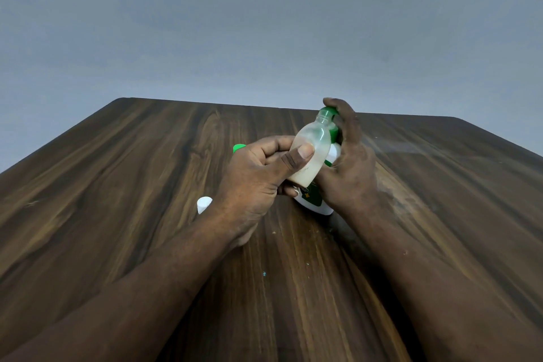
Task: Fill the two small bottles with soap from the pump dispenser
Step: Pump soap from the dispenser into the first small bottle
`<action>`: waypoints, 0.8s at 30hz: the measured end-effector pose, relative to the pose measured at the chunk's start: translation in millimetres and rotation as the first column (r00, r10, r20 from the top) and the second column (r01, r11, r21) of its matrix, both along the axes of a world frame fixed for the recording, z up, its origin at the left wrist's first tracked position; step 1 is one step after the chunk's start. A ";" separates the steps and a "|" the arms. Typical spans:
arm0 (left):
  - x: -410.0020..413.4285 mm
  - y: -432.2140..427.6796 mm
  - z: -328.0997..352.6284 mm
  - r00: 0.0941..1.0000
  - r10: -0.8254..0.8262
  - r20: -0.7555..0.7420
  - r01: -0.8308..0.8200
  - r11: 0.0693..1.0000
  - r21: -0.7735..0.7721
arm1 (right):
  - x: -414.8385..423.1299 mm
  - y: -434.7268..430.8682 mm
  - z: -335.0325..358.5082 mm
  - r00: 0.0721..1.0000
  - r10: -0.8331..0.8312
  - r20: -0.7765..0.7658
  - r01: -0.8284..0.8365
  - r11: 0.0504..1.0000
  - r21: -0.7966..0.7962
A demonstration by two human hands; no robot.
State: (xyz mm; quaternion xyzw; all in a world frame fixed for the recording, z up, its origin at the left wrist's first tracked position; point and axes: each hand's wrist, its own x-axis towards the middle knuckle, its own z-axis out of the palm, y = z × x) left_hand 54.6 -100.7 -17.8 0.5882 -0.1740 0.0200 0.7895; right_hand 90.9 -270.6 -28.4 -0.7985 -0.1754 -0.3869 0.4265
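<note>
Pump dispenser (pixel 316 203): body largely covered by the small bottle (pixel 311 150) and both hands; label print too small to read. Its spout is hidden under the fingers of the right hand (pixel 349 167), so contact with the bottle mouth cannot be confirmed. Green item (pixel 238 147) behind the left hand (pixel 252 179): only a corner shows, identity undetermined. White cap (pixel 204 203): partly covered by the left wrist. Both forearms and the table (pixel 147 185) run off the picture's edges.

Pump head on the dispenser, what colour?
Green. The pump head shows best in the head view, under the right hand.
</note>
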 end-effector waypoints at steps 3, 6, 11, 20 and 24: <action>-1.0 0.1 -1.8 1.000 -0.009 -0.001 0.009 1.000 0.025 | 2.8 -1.0 -0.7 0.999 -0.023 0.026 0.023 1.000 -0.019; -2.5 0.8 -2.5 1.000 -0.017 -0.005 0.017 0.999 0.030 | 2.8 -0.1 -2.1 0.999 -0.042 0.034 0.043 0.999 -0.022; -1.4 -1.2 0.9 1.000 -0.002 -0.007 0.002 1.000 -0.003 | 3.2 -1.9 -2.5 0.998 -0.048 0.033 0.050 0.997 -0.051; -1.2 -0.4 -1.6 1.000 -0.013 -0.019 0.013 1.000 0.015 | 1.9 0.9 -0.6 0.999 -0.008 0.033 0.008 1.000 -0.004; -1.7 -1.1 -1.8 0.999 -0.020 -0.025 0.020 1.000 0.010 | 2.3 0.9 -2.7 0.999 -0.004 0.032 0.004 1.000 0.007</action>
